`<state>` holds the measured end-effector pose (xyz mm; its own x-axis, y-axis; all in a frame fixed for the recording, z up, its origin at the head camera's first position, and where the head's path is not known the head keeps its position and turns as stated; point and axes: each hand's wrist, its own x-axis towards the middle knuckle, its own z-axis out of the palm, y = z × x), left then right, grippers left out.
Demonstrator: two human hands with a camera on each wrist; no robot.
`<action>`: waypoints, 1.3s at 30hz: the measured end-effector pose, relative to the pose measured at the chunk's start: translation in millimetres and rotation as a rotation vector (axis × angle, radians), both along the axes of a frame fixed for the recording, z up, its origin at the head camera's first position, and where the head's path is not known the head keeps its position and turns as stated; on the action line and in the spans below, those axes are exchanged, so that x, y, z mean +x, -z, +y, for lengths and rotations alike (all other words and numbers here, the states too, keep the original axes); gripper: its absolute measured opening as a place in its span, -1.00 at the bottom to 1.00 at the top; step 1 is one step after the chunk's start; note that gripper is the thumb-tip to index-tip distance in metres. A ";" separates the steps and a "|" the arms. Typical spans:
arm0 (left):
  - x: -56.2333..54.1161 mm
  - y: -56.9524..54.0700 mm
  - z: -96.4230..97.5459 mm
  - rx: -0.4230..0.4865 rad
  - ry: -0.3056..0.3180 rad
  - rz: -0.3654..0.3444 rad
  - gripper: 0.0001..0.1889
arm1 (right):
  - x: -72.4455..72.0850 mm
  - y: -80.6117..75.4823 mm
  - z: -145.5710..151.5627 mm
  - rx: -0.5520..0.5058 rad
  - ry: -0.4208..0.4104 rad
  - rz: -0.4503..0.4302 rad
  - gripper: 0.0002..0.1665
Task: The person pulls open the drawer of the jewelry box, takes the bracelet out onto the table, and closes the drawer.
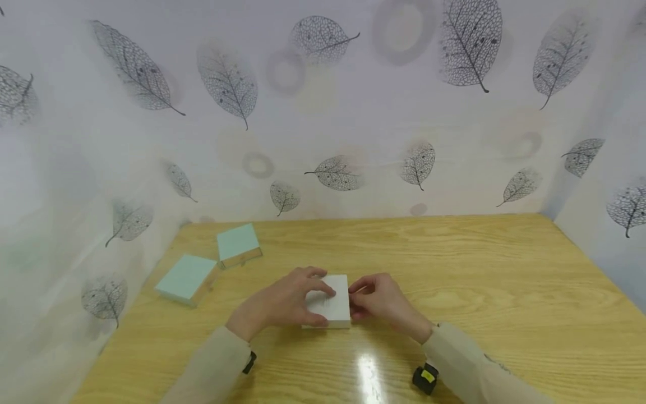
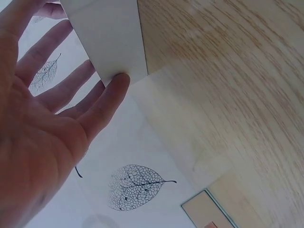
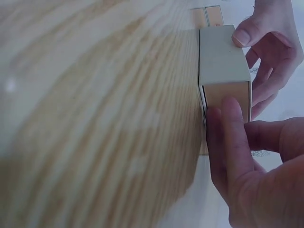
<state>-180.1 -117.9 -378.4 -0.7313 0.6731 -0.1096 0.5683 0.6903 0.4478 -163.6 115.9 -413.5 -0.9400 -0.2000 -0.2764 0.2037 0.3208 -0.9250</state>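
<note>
Two hands at work on a white box upon a wood-grained table. The left hand holds the box from its left, thumb at the near edge, fingers over the top. The right hand touches the opposite side with its fingertips. Beyond and left of the left hand lie two pale green boxes, one nearer, one farther. Below the right wrist, a black device bears a yellow mark. Past both hands stands a leaf-printed backdrop.
</note>
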 end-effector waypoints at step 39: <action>-5.0 0.3 0.6 -0.008 0.000 -0.001 -0.49 | 6.0 0.5 -6.8 -0.007 0.136 0.007 -0.68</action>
